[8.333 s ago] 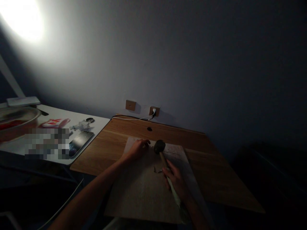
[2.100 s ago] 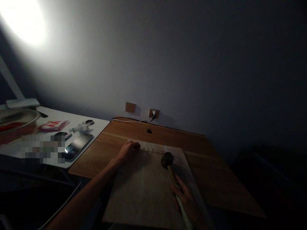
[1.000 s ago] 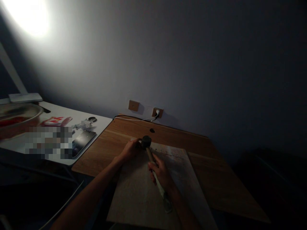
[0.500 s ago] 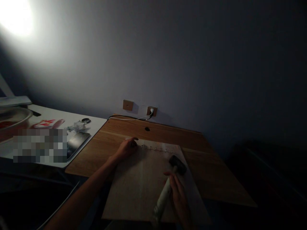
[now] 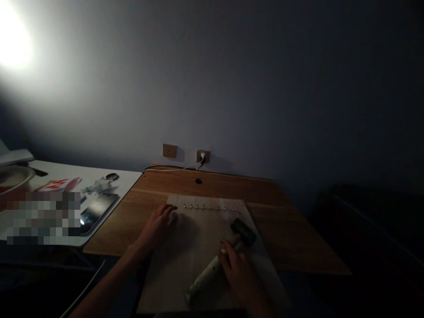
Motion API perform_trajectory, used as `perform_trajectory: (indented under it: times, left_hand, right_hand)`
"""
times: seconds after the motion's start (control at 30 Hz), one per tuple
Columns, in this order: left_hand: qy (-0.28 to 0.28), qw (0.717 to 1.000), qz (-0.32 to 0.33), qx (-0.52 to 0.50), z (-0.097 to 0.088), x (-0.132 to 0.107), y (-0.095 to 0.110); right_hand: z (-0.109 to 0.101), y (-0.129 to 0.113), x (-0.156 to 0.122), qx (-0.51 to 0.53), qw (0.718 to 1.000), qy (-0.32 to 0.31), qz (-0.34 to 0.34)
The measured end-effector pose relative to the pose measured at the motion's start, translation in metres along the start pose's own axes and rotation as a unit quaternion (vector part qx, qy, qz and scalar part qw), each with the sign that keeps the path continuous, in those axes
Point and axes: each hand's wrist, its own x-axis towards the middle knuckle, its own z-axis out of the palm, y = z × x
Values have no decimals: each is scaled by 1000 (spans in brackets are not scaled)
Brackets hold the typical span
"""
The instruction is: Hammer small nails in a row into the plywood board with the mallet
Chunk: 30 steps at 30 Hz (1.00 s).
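A pale wooden board [image 5: 185, 260] lies on the brown table, and a row of several small nails [image 5: 203, 206] stands upright near its far edge. My left hand [image 5: 162, 221] rests at the board's far left corner, fingers stretched out, just left of the row and holding nothing. My right hand [image 5: 235, 265] has its fingers around the upper handle of a mallet [image 5: 207, 271]. The mallet's dark head points to the far right, and its pale handle slants toward the near left, low over the board. Whether it touches the board is hard to tell in the dim light.
To the left, a white table [image 5: 127, 176] carries a phone-like dark slab [image 5: 101, 210], a crumpled plastic bag [image 5: 99, 184] and a bowl [image 5: 16, 179]. Cables [image 5: 172, 169] run along the brown table's [image 5: 298, 238] back edge to a wall socket [image 5: 203, 156].
My left hand has flattened, its fingers moving away from the left end of the nail row. The mallet has turned, its handle end swinging left, and my right hand has shifted its hold.
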Motion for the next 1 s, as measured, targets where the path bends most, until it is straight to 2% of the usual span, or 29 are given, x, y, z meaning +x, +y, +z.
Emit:
perform_trajectory:
  times: [0.1, 0.2, 0.3, 0.4, 0.53, 0.67, 0.83, 0.93, 1.0]
  left_hand:
    - [-13, 999, 18, 30, -16, -37, 2]
    - [-19, 998, 33, 49, -23, -67, -1]
    - [-18, 998, 29, 54, -21, -82, -2]
    - [-25, 999, 10, 42, -18, -84, 5]
    - [-43, 999, 25, 13, -19, -70, 27]
    - [-97, 994, 52, -20, -8, -45, 60]
    - [-156, 980, 99, -79, 27, -5, 104]
    - [-178, 969, 127, -117, 50, 20, 129]
    - [-199, 957, 153, -148, 66, 33, 144]
  right_hand:
    - [-8, 8, -7, -35, 997, 54, -30]
    - [-22, 22, -17, -107, 984, 112, -82]
    - [-34, 35, -27, -204, 963, 126, -126]
    - [-39, 41, -34, -285, 939, 124, -145]
    - [-49, 46, -34, -361, 916, 122, -126]
    - [-78, 61, -26, -410, 899, 127, -92]
    - [-131, 92, -12, -456, 874, 161, -49]
    - [-164, 119, -3, -484, 858, 168, -29]
    - [-184, 139, 4, -487, 858, 163, -21]
